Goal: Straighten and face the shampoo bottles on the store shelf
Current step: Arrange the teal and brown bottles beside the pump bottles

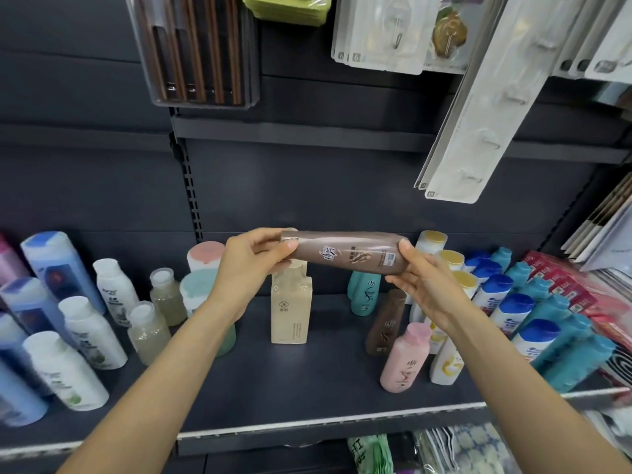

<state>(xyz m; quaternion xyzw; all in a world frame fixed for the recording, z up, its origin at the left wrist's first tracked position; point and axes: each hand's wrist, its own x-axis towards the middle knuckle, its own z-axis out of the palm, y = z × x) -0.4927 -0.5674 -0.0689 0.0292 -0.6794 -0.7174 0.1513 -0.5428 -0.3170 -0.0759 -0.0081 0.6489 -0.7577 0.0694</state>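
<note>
Brown shampoo bottle (345,252) held horizontally above the shelf (273,378), left hand (251,260) grip clamped on its cap end at 9 o'clock, right hand (422,278) grip clamped on its base at 3 o'clock.

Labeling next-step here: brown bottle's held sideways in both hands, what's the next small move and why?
Probably tip the brown bottle upright, cap up, and set it behind the standing brown bottle. Left hand holds its cap end, right hand its base, so it lies horizontal above the shelf.
</note>
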